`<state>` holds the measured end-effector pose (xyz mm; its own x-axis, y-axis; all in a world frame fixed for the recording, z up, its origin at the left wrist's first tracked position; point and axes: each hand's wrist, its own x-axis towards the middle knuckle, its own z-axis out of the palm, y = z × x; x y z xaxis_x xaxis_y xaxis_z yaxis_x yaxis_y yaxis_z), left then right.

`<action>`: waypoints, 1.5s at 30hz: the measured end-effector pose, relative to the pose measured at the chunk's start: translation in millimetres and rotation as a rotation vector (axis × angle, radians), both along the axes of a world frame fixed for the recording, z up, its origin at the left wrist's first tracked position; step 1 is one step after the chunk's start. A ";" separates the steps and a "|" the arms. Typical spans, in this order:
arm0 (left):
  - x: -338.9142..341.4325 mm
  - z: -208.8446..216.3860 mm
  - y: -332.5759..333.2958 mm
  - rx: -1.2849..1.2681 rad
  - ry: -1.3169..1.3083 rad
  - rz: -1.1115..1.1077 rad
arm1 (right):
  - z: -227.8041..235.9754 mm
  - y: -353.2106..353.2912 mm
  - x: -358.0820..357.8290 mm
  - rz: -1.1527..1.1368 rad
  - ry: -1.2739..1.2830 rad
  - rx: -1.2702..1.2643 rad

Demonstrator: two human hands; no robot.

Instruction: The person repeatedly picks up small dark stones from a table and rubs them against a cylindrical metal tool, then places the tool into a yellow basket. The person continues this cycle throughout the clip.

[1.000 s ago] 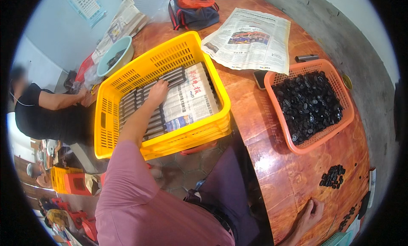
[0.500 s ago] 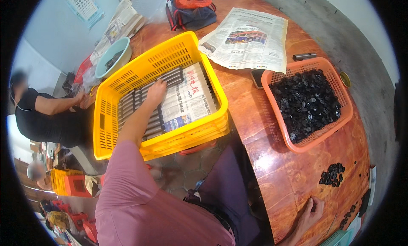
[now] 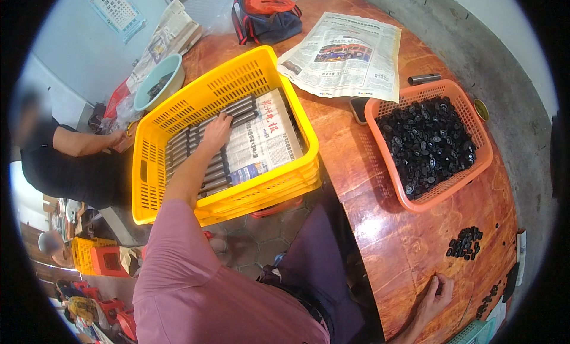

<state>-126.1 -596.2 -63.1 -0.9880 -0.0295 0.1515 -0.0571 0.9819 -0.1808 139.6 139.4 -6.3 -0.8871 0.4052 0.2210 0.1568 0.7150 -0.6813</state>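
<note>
My left hand reaches into the yellow plastic crate, its fingers closed on the near end of a grey metal tube. Rows of similar tubes lie side by side in the crate, beside and partly on a folded newspaper. My right hand rests at the table's near right with its fingers curled in. A dark spot shows at its fingertips, too small to name. A small pile of black oval pieces lies just beyond that hand.
An orange basket full of black pieces stands on the wooden table. Beyond lie a newspaper sheet, a single tube and a dark bag. A pale green basin and a co-worker are at left.
In the crate, a tube under my left fingers now lies at the near side of the upper row, over the newspaper's edge. My right hand has barely moved.
</note>
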 end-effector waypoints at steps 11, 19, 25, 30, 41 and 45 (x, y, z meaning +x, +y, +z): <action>3.6 33.7 -4.2 0.083 0.200 0.057 | 5.6 -1.6 -1.8 -0.003 -0.031 -0.019; -20.1 84.9 9.2 0.393 0.478 0.032 | 1.5 -2.3 0.2 0.030 -0.009 0.037; -13.6 154.0 109.5 0.577 0.553 -0.253 | 13.6 -18.0 2.7 -0.001 0.045 0.102; 74.5 179.2 237.7 0.520 0.678 -0.606 | 2.8 -13.3 -8.6 0.052 0.134 0.127; 143.1 92.0 515.8 0.849 -0.147 -1.245 | 113.2 -28.9 68.4 0.004 0.054 0.246; 145.0 78.4 528.2 0.842 -0.228 -1.200 | 158.5 3.4 133.6 -0.254 0.082 0.450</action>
<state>18.8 -68.0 15.3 -0.4844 0.8031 0.3468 0.7950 0.2387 0.5577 273.2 142.8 152.3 -0.7455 0.4546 0.4873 0.3226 0.8860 -0.3331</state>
